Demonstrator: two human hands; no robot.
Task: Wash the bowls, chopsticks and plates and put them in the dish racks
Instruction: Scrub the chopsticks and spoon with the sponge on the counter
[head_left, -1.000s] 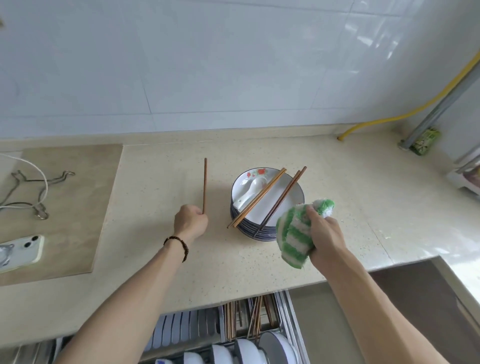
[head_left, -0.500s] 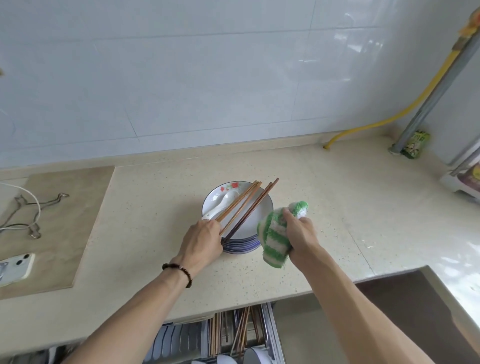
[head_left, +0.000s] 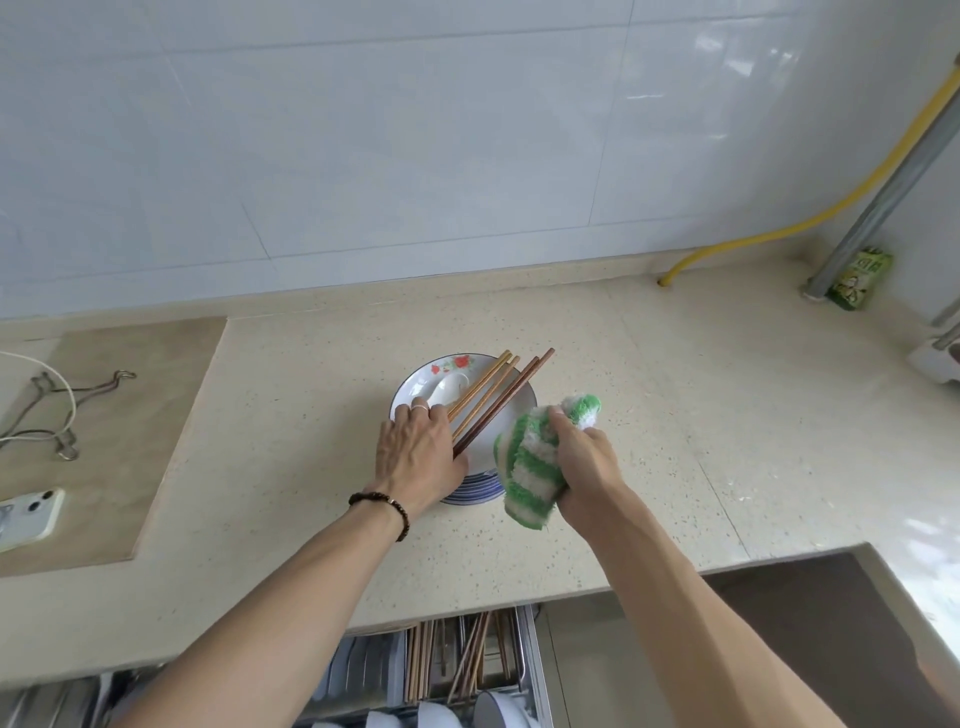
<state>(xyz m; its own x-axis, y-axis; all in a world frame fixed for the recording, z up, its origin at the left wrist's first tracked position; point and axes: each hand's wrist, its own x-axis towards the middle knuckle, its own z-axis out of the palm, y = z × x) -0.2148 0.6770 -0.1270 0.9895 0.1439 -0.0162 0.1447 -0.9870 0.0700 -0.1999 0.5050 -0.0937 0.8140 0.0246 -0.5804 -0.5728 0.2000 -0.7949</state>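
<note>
Four chopsticks (one spoon) under left hand

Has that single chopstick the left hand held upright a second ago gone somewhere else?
Yes. It went right, from the bare counter beside the plates onto the top plate, where the left hand now rests on the chopsticks.
</note>
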